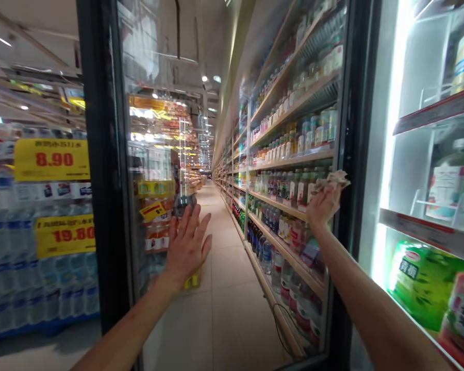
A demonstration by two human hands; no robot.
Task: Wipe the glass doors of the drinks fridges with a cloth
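A tall glass cooler door in a black frame stands swung out in front of me. My left hand is at the left half of the pane, fingers spread and holding nothing; whether the palm touches the glass I cannot tell. At the right side of the pane, close to the black frame, my right hand has its fingers closed round a crumpled, pale cloth. Part of the cloth sticks out above the fingers, up against the glass.
Lit cooler shelves to the right hold bottles and a green drink pack. Stacked water bottles with yellow price signs stand left. Through the glass show a tiled aisle and long bottle shelves, or their reflection.
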